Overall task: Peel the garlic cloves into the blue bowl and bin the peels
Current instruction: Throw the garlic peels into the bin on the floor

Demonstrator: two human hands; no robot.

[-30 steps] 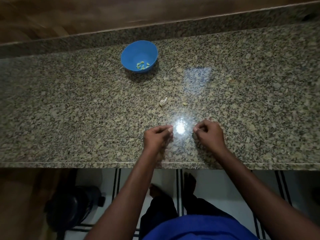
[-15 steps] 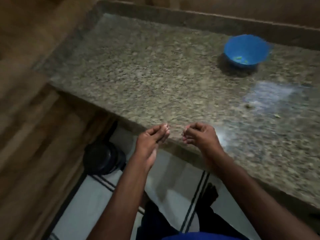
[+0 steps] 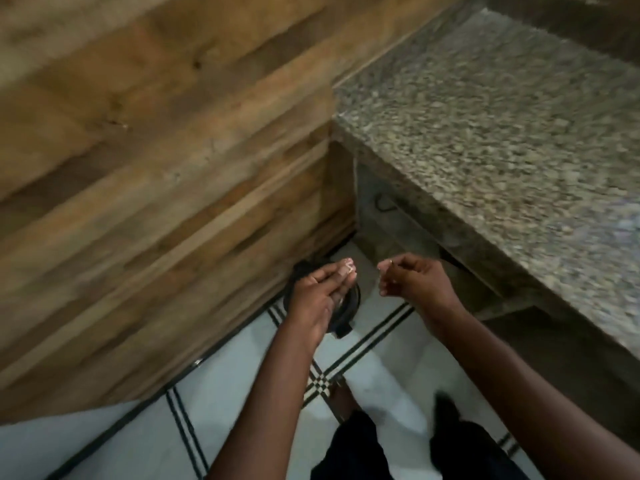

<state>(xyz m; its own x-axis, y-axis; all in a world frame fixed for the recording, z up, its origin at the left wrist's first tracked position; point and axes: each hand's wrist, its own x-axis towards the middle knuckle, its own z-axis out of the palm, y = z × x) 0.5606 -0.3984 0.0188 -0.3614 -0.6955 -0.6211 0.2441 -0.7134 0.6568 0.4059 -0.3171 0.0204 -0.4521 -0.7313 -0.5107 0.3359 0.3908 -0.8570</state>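
Wood planks (image 3: 145, 174) fill the big wall on the far side of the bin, running in long brown strips. White floor tiles (image 3: 114, 441) with thin black lines lie all around the bin and under my feet. Off to the right of the bin stands the speckled stone counter (image 3: 512, 109), with its thick edge hanging over a dark space below.

Down in the corner, where the wall meets the counter's base, sits the bin (image 3: 343, 306). It is black and round (I can only see part of it, because my hand is in front).

My left hand (image 3: 318, 296) hangs right over the bin. Its fingers are pressed together with the tips bunched up and pointing away from me. Something small and pale shows at the tips, but it is too blurry for me to tell if it is a peel or just my nails.

My right hand (image 3: 412, 282) is just to the right of the bin, over the floor and apart from the left one. Its fingers are curled in, with the thumb and first finger pinched close. I cannot tell if they hold a bit of peel. The blue bowl and the garlic are out of sight.
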